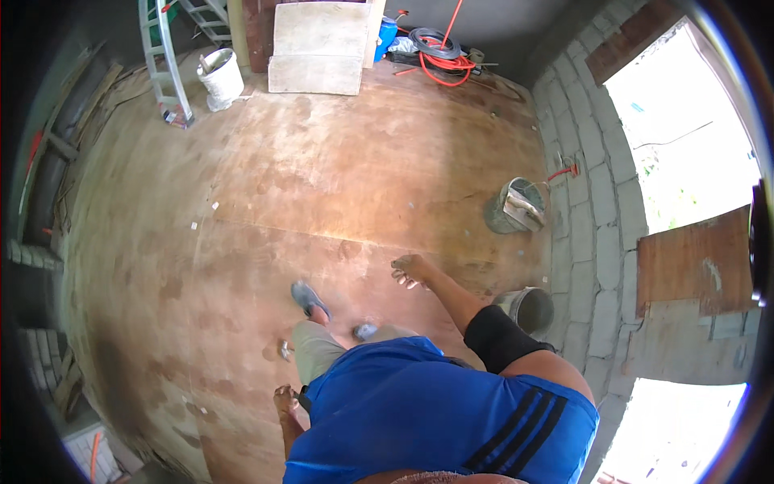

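Observation:
My right hand [413,271] reaches out in front of my body, its fingers loosely bent and apart, with nothing in them. A black sleeve [501,337] covers my right elbow. Low at my left side hangs my left hand [285,398], small in the picture; its fingers are slightly curled and I see nothing held. Both hands are over the brown board floor [322,185] and touch no object. Nearest to the right arm is a grey bucket [532,312] by the block wall. Farther along that wall stands another bucket [501,213] with a pale flat piece across its mouth.
A ladder [165,68] and a white bucket [220,79] stand at the far left. Pale panels [316,48] lean at the back, beside coiled red hose [448,68] and a blue container [385,39]. The block wall [592,210] with bright openings runs along the right.

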`<state>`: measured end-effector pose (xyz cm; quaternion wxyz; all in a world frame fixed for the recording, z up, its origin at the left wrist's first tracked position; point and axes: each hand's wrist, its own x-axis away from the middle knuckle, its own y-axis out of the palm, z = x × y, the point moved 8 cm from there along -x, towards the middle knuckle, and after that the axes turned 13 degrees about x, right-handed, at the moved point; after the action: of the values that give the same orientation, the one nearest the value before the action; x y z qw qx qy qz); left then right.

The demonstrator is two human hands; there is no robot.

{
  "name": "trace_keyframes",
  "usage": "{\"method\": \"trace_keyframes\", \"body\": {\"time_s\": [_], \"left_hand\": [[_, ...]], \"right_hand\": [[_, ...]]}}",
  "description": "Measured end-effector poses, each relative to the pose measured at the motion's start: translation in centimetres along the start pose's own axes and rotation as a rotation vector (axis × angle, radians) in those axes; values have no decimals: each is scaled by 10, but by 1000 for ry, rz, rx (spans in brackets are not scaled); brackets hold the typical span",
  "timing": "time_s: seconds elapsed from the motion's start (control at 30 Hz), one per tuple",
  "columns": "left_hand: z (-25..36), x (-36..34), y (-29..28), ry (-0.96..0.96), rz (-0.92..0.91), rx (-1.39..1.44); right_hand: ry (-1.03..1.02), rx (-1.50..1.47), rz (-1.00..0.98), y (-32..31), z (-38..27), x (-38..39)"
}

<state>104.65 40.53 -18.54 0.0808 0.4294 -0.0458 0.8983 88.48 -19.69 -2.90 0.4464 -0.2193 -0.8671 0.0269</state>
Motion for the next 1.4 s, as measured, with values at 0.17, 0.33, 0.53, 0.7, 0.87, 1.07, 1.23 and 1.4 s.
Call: {"method": "trace_keyframes", "body": {"time_s": [0.17, 0.33, 0.53, 0.7, 0.87, 1.07, 1.23, 1.4], "left_hand": [[68, -78, 23, -136, -284, -307], [168, -167, 40, -214, -91, -277], [354, -293, 83, -9, -37, -237], [457, -338, 123, 19, -40, -210], [447, -386, 120, -228, 27, -214], [507, -416, 216, 130, -277, -948], [590, -463, 286, 163, -234, -1070], [696, -559, 425, 23, -180, -820]], "right_hand": [[134, -199, 82, 5, -29, -56], [-30, 641, 187, -11, -64, -107], [86, 658, 153, -27, -130, -141], [14, 965, 135, -16, -177, -172], [-47, 1116, -82, -11, -166, -272], [51, 1018, 8, -61, -218, -396], [-176, 1013, 108, -108, -322, -472], [-639, 1012, 532, -207, -411, -478]]}}
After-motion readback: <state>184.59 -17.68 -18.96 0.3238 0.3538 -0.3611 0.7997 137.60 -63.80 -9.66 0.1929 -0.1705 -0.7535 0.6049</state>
